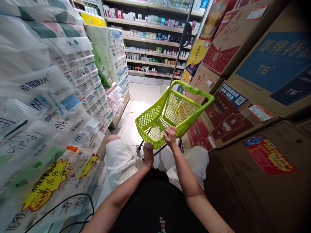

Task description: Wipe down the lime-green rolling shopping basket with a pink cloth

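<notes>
A lime-green shopping basket cart (pixel 170 110) stands in front of my knees, its slatted basket tilted and its handle loop toward the back right. My right hand (pixel 170 135) is closed in a fist in front of the basket's near side; anything inside it is hidden. Lower and to the left, my left hand (pixel 148 153) is closed too, just below the basket's near left end. Its fingers are partly hidden, and I cannot make out what they hold, if anything. Both hands appear close to the basket.
Tall stacks of wrapped tissue packs (pixel 82 81) line the left side. Cardboard cartons (pixel 230 119) are piled on the right. Shelves of small boxes and bottles (pixel 150 38) stand across the back, beyond the tiled floor (pixel 137 94). A black cable (pixel 89 197) loops at lower left.
</notes>
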The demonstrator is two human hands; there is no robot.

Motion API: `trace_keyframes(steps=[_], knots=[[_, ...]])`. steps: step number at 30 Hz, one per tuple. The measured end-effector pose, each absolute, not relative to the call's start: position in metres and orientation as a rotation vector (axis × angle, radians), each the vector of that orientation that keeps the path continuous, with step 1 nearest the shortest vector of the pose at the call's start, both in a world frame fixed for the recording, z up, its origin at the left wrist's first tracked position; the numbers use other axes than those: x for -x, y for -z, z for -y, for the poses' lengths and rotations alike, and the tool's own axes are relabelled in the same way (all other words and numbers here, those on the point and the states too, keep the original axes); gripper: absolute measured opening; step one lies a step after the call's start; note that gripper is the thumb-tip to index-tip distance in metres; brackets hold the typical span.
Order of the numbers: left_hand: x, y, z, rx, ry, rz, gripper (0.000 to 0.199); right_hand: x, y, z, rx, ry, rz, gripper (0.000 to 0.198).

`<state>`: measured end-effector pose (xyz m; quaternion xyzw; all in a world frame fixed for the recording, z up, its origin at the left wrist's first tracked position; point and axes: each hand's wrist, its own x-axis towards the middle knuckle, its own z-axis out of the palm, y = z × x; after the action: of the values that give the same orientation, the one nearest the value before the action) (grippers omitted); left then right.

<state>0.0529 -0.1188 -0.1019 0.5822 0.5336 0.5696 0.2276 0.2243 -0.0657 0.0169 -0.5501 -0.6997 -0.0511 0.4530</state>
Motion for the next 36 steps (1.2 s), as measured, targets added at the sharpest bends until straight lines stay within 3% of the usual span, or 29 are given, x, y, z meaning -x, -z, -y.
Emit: trace_keyframes(steps=[10,15,23,32,36], knots=[[-0.043,0.108,0.124,-2.381,-1.387,-1.486,0.02,-0.229,-0.019,0.071,1.298,0.154,1.714,0.024],[-0.047,0.085,0.123,-2.3,-1.558,-1.323,0.024,-0.228,-0.017,0.072,1.322,0.188,1.727,0.025],[-0.034,0.073,0.111,-1.965,-1.84,-1.462,0.027,-0.219,-0.016,0.068,1.312,0.159,1.733,0.028],[-0.013,0.033,0.094,-2.15,-1.417,-1.482,0.012,-0.227,-0.016,0.069,1.329,0.134,1.738,0.028],[0.008,0.014,0.072,-2.095,-1.332,-1.601,0.015,-0.227,-0.018,0.07,1.378,0.096,1.741,0.027]])
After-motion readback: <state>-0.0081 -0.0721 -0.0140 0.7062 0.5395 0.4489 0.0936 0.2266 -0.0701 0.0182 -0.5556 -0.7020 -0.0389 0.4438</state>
